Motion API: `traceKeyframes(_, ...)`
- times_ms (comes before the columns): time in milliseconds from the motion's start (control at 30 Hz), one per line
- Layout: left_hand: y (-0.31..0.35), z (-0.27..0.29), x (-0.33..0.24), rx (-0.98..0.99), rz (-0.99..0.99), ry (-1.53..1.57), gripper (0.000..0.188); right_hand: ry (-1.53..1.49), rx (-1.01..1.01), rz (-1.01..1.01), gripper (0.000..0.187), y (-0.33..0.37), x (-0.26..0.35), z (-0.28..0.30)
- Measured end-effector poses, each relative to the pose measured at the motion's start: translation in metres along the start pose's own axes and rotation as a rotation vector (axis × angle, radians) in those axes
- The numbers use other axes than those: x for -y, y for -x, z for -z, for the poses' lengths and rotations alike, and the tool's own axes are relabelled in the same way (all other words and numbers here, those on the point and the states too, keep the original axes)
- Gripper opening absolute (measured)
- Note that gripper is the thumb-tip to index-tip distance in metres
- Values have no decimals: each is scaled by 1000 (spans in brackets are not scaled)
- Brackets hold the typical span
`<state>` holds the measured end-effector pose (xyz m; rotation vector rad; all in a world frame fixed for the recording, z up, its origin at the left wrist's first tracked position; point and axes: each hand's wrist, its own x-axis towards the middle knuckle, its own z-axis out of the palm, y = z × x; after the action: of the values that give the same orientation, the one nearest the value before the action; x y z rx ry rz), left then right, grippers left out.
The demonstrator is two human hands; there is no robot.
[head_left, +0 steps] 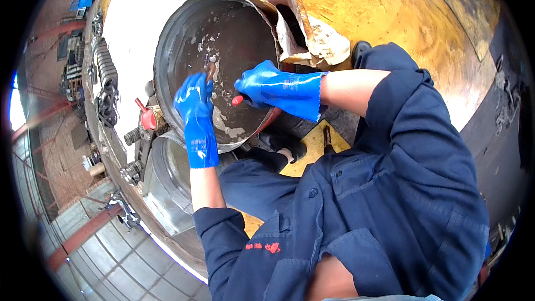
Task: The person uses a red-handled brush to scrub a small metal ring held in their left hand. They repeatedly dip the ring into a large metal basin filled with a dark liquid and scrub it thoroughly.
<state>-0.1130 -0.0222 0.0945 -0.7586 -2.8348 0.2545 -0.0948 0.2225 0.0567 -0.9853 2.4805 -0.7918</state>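
Observation:
A large round metal tub stands in front of me, holding dark murky liquid with pale flakes and foam on it. Both my hands wear long blue rubber gloves and are over the tub. My left hand is closed at the tub's left side, with a small brownish piece showing at its fingertips; its kind is unclear. My right hand comes in from the right, closed round a tool with a red handle. The handle's end sticks out below the fist, and the tool's other end is hidden.
A torn white sack leans on the tub's far right rim. Left of the tub lie a red scoop and coiled metal parts. A square-sided metal container stands near left. My shoe is beside the tub.

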Motion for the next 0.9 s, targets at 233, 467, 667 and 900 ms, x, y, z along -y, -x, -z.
traceKeyframes(233,-158,27,-99,-238,-488,57,21,100,175,12,26,18,-6,-1)
traceKeyframes(467,-216,-15,-117,-48,-459,-108,27,49,-6,102,25,26,-18,-11)
traceKeyframes(667,-175,-25,-77,97,-124,89,32,8,-19,53,20,25,-25,-5)
traceKeyframes(900,-2,-137,15,685,535,598,70,-74,-43,-133,24,12,-26,15)
